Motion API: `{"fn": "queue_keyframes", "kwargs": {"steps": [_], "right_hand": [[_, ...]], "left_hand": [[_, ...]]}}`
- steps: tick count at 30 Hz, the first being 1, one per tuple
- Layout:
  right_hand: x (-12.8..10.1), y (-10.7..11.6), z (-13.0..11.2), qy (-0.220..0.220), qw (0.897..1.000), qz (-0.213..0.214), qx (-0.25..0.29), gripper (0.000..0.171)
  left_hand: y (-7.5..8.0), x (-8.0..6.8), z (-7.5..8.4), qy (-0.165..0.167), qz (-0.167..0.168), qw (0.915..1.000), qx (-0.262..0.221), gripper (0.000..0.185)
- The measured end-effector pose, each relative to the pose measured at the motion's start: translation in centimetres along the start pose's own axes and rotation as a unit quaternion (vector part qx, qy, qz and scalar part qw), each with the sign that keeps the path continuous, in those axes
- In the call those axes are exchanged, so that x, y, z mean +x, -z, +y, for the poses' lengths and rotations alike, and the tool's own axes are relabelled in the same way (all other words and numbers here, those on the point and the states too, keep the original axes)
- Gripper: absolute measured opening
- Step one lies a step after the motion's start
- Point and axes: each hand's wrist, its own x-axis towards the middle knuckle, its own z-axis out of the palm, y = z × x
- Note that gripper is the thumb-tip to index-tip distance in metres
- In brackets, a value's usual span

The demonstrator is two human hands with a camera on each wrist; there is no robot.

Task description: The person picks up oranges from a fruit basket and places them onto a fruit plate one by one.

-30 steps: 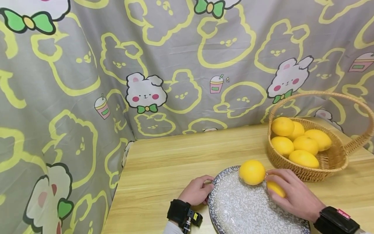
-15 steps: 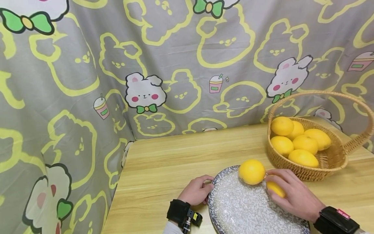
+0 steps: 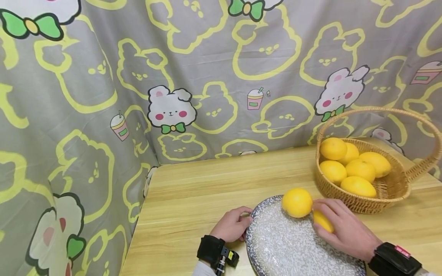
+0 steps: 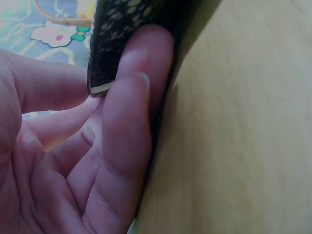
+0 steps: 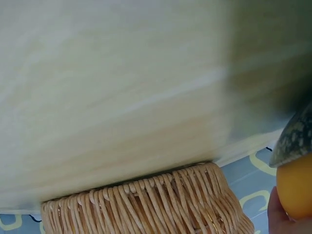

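My left hand (image 3: 232, 225) grips the left rim of a large speckled grey plate (image 3: 286, 245). In the left wrist view its fingers (image 4: 124, 122) reach under the plate's dark edge (image 4: 109, 48), with the thumb on the other side. A yellow lemon (image 3: 297, 202) sits on the plate near its far rim. Just right of it, my right hand (image 3: 345, 230) holds a second lemon (image 3: 323, 221) at the plate's far right part, its fingers curved over the fruit and partly hiding it. The right wrist view catches this lemon (image 5: 296, 187) at its right edge, by the plate's rim.
A wicker basket (image 3: 366, 205) with a tall handle stands behind my right hand, holding several lemons (image 3: 360, 170). The wooden table (image 3: 193, 195) meets a patterned grey curtain (image 3: 221, 115) at the back and left.
My right hand has shifted slightly left with its lemon, closer to the other one. The left hand, plate and basket have stayed in place.
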Motion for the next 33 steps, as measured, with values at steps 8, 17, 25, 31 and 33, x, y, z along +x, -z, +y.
{"fn": "queue_keyframes", "kwargs": {"steps": [8,17,25,31,33], "right_hand": [[0.09,0.38,-0.67,-0.053,0.998,-0.046,-0.005,0.092],[0.32,0.26,-0.70,-0.051,0.998,-0.047,-0.010,0.087],[0.38,0.17,-0.62,-0.049,0.998,-0.036,-0.013,0.077],[0.35,0.09,-0.54,-0.051,0.998,-0.037,-0.011,0.069],[0.30,0.04,-0.53,-0.053,0.998,-0.037,-0.010,0.067]], "left_hand": [[-0.05,-0.02,0.04,-0.001,0.000,1.0000,0.000,0.038],[0.00,-0.22,0.29,0.000,0.006,1.0000,-0.002,0.037],[-0.01,-0.08,0.29,0.001,0.000,1.0000,-0.002,0.037],[-0.04,0.03,0.18,-0.001,-0.001,1.0000,0.000,0.037],[-0.03,0.02,0.20,0.000,-0.001,1.0000,0.001,0.037]]}}
